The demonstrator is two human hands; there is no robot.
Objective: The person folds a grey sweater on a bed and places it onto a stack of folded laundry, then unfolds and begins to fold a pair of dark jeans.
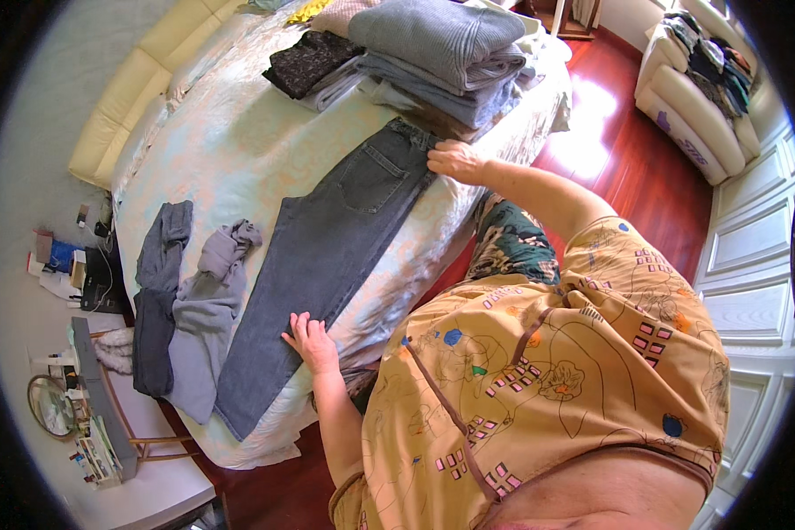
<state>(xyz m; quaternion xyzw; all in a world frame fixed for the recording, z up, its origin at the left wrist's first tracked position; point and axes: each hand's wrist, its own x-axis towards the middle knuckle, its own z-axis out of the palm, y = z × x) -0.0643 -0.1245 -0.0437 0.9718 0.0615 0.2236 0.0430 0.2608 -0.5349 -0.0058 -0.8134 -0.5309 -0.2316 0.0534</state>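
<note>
A pair of dark grey jeans (327, 238) lies folded lengthwise along the near edge of the bed, its waistband toward the folded stack and its leg ends toward the lower left. My right hand (456, 162) is closed on the waistband's near corner. Lower down, my left hand (311, 343) rests on the leg with its fingers spread. Left of the jeans lie a light grey garment (205, 327) and a darker grey garment (156, 300), both loosely laid out.
Folded grey clothes (437, 53) form a tall stack at the bed's far end, with a black speckled garment (312, 64) beside it. Patterned bedding (230, 159) covers the bed. A cream armchair (689, 106) with clothes stands at the right. At lower left is a cluttered white desk (163, 486).
</note>
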